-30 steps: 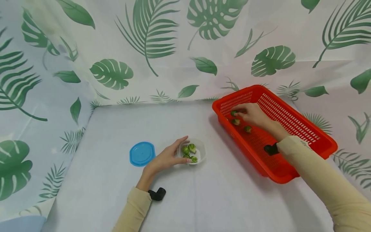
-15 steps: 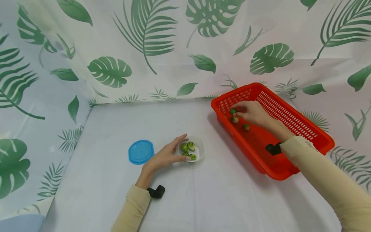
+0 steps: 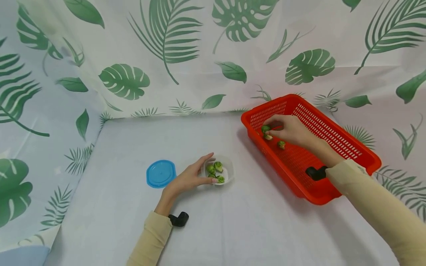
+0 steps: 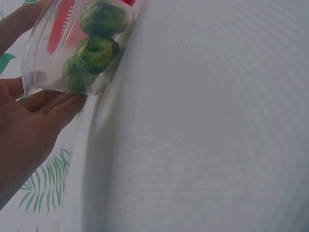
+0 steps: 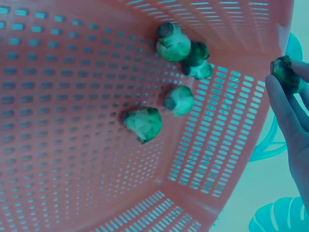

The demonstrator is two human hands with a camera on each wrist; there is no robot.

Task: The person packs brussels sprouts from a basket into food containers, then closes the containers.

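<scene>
Our right hand (image 3: 288, 129) pinches a round green Brussels sprout (image 3: 265, 128) between thumb and fingers, over one end of the red, perforated plastic basket (image 3: 303, 165). Our left hand (image 3: 190, 178) holds the clear plastic tub (image 3: 228, 163) on the white-covered bench (image 3: 100, 210), thumb and fingers spread to opposite sides. We judge the sprout light, firm and slightly slippery, its leaves easily bruised, best held lightly round its widest part; the tub probably flexes if squeezed.

Nine Brussels sprouts (image 3: 218, 166); one basket (image 3: 297, 162); one container (image 3: 230, 170); one lid (image 3: 161, 173)
</scene>
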